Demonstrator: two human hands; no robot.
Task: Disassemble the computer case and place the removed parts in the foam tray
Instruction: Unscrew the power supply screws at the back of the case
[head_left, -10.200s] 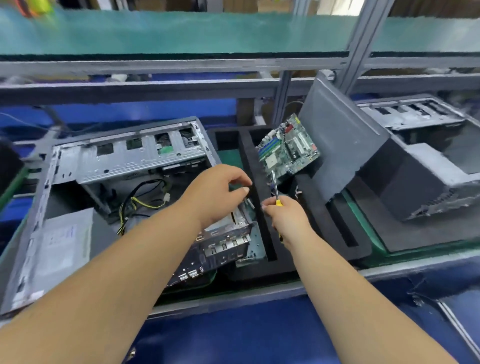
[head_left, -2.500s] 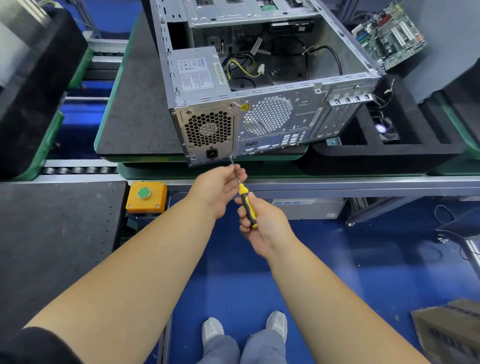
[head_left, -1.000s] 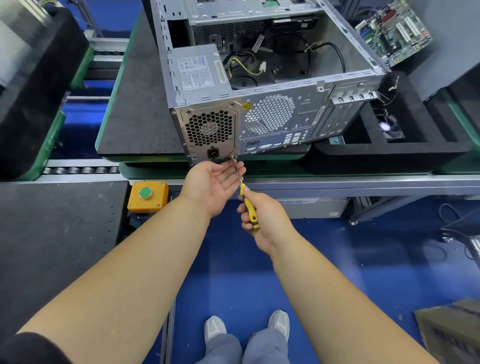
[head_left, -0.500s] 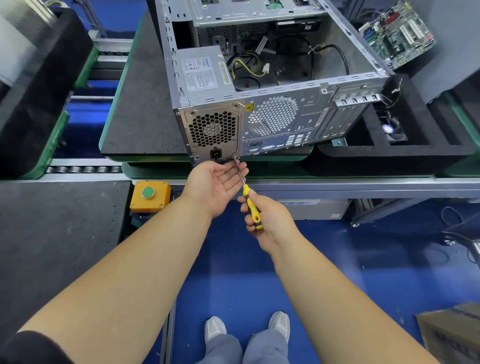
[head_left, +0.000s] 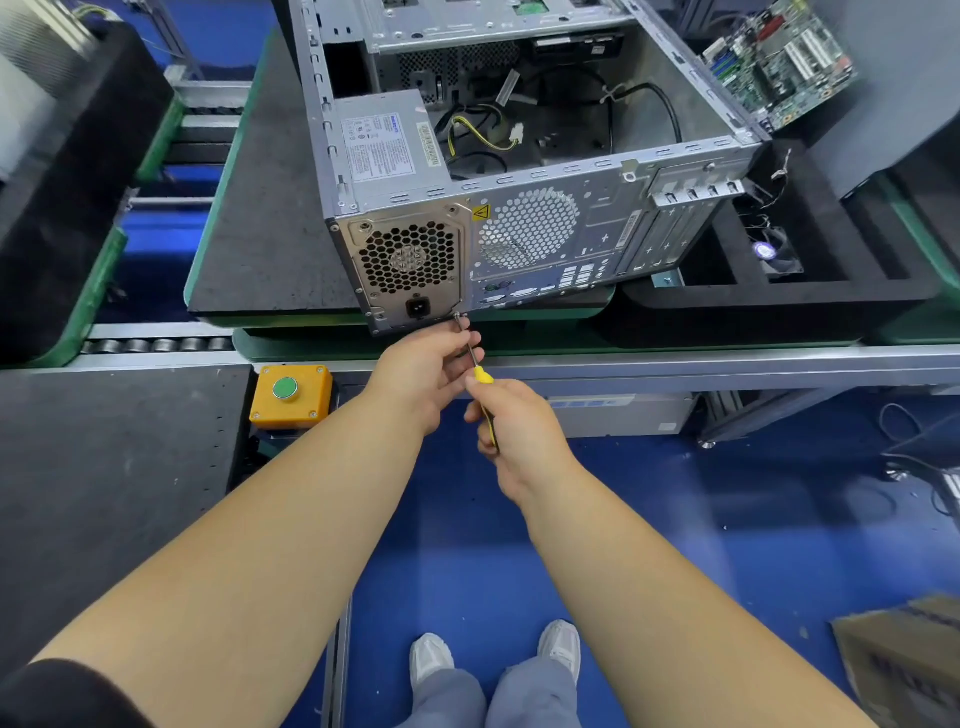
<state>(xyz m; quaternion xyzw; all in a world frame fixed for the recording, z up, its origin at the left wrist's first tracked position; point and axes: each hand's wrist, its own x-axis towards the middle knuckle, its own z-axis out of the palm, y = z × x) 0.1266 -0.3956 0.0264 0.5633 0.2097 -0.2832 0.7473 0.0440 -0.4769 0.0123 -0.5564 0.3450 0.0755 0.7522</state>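
bright even overhead light, sharp centre, wide-angle bowing at edges

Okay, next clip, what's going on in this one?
A person is taking apart an open computer case on a conveyor line. The right hand grips a yellow-handled screwdriver, its tip at a screw on the lower corner of the power supply at the case's back. The left hand is curled around the shaft near the tip. In the foam tray beside the case lie a small fan and a circuit board.
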